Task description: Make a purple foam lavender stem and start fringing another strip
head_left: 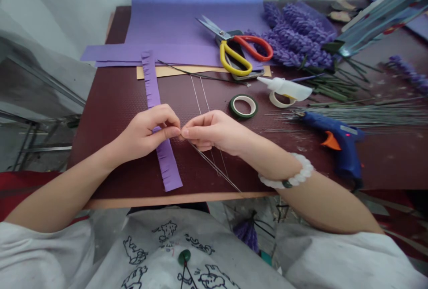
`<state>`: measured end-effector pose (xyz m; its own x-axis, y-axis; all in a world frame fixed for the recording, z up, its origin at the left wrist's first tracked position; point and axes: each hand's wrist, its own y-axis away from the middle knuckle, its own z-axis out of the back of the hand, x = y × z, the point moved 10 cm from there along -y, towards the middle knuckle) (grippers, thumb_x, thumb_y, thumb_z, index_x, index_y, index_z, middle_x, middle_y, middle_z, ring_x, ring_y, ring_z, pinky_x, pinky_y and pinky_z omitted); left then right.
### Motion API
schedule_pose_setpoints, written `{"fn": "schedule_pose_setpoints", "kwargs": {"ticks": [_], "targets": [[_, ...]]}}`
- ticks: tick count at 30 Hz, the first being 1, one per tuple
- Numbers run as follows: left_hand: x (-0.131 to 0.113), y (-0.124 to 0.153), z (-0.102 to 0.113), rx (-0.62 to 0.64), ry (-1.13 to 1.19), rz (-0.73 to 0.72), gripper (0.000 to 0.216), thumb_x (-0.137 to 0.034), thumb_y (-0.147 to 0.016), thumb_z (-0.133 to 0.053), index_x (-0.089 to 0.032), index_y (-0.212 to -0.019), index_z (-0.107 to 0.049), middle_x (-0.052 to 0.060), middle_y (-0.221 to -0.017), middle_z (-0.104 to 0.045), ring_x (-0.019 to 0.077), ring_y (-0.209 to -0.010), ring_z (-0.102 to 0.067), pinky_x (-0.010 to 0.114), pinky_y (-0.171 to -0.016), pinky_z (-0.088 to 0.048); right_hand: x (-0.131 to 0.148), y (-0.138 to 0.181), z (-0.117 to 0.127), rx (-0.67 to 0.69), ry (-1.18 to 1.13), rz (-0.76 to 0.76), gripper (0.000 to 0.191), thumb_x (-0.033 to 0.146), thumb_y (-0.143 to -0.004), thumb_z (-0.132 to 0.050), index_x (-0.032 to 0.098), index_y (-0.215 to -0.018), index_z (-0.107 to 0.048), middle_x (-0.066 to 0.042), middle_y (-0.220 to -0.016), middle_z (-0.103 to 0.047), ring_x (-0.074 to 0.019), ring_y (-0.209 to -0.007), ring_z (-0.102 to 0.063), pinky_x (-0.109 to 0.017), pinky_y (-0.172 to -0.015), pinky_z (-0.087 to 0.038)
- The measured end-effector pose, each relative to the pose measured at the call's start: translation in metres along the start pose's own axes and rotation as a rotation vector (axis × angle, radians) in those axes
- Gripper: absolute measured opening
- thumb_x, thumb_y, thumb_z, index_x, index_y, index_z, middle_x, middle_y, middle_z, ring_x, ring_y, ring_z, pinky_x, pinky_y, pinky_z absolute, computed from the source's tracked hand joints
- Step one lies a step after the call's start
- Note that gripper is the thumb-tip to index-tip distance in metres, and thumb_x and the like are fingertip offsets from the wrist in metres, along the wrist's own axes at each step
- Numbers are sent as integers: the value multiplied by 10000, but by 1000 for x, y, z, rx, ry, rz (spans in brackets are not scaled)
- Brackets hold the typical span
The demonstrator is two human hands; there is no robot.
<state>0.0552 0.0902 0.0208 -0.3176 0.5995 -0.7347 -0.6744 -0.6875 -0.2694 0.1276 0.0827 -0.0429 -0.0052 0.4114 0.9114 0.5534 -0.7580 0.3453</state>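
My left hand (152,132) and my right hand (214,132) meet fingertip to fingertip above the table. Thin metal wires (217,169) run out from under my right fingers toward the table's front edge; their upper ends are hidden in my pinch. Both hands are closed, and whatever sits between my left thumb and forefinger is too small to make out. Beneath my left hand lies a purple paper strip (170,171) with slits cut along one edge. Two more thin wires (204,95) lie on the table, passing behind my right hand.
Scissors (234,46) with yellow and red handles rest on a phone. A roll of green tape (243,106), a white glue bottle (287,88) and a blue glue gun (341,142) lie to the right. Purple flower stalks (297,35) and purple paper (197,21) are behind.
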Motion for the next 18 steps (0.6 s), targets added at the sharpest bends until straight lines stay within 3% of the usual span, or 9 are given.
{"fn": "schedule_pose_setpoints", "kwargs": {"ticks": [4, 9, 13, 18], "targets": [[-4, 0, -1, 26, -101, -7, 147, -189, -882, -511, -159, -750, -568, 2, -751, -532, 102, -685, -504, 232, -655, -423, 15, 5, 7, -90, 288, 126, 207, 324, -686, -664, 117, -681, -659, 35, -542, -524, -40, -480, -381, -208, -447, -275], [-1, 1, -10, 99, -129, 56, 199, -207, -907, -438, -158, -732, -516, -5, -739, -503, 95, -675, -485, 222, -659, -403, 34, 14, 8, -198, 552, 294, 196, 283, -741, -602, 113, -730, -699, 11, -617, -610, -66, -574, -454, -216, -549, -343], [5, 0, -15, 106, -99, 113, 252, -217, -904, -403, -168, -661, -449, -23, -665, -458, 87, -613, -445, 216, -611, -376, 36, 15, 8, -224, 593, 322, 188, 266, -741, -601, 111, -742, -708, 17, -602, -607, -64, -560, -449, -215, -548, -338], [9, -1, -11, 66, -26, 155, 327, -257, -890, -413, -174, -574, -408, -45, -558, -397, 74, -524, -391, 214, -536, -336, 32, 13, 4, -169, 467, 321, 205, 296, -731, -623, 107, -744, -700, 19, -598, -591, -56, -545, -428, -210, -524, -335]]}}
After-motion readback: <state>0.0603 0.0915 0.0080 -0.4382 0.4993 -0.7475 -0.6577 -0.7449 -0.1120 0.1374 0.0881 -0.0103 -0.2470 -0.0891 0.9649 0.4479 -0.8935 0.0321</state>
